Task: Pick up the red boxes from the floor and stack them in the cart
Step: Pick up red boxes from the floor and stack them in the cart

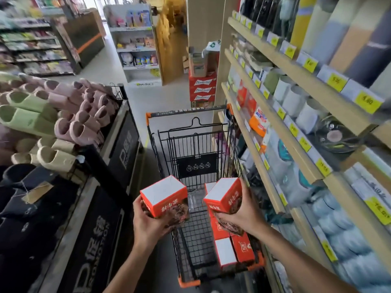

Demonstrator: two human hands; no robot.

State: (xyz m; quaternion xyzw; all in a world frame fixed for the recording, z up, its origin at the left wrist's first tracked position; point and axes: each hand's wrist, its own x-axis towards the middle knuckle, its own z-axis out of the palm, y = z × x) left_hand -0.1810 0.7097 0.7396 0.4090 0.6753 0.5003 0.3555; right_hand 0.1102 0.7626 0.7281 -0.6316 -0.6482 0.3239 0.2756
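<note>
My left hand (pixel 148 223) grips a red box with a white top (pixel 164 194), held over the near left rim of the black wire cart (pixel 191 114). A second red box (pixel 224 195) sits in the grip of my right hand (pixel 243 216), above the cart's right side. Inside the cart, along its right wall, lie several red boxes (pixel 234 248), some showing a white face. The cart's left half shows bare wire floor.
A slipper display bin (pixel 63 127) with a black promotion panel stands close on the left. Wooden shelves (pixel 296 127) with yellow price tags run along the right. Stacked red beer cases (pixel 202 89) stand beyond the cart. The aisle is narrow.
</note>
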